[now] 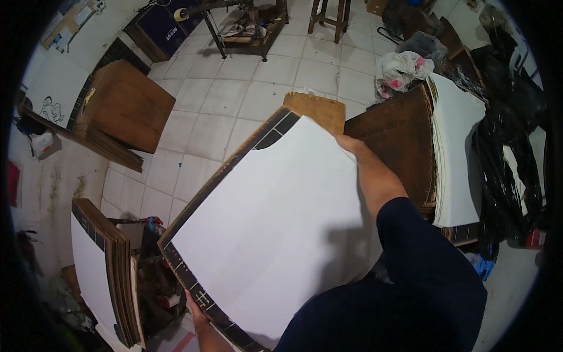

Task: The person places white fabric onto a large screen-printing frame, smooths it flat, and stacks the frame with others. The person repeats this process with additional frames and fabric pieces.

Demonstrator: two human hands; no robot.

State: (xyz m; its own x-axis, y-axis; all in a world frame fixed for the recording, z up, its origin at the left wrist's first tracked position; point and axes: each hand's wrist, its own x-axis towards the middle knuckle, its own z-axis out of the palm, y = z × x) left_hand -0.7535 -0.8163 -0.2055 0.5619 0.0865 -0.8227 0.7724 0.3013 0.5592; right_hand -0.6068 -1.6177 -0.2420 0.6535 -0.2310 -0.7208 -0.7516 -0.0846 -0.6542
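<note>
I carry a large rectangular board (267, 141) with a brown edge and a black, line-marked border. A big white sheet of paper (270, 199) covers most of its face. My right hand (348, 144) grips the far right edge, its fingers partly hidden by the board and sheet. Low on the near left side, my left hand (196, 308) holds the board's edge from beneath, and most of its fingers are out of sight. The board is tilted in front of my body, and a shadow falls across the paper's lower right.
At the right, a thick pile of white sheets (457, 152) lies by a brown board (393, 146). Stacked boards (120, 276) stand at lower left. More brown boards (126, 105) sit farther left. A stool (329, 23) and a low metal stand (249, 35) are at the back. Black plastic bags (507, 152) hang right.
</note>
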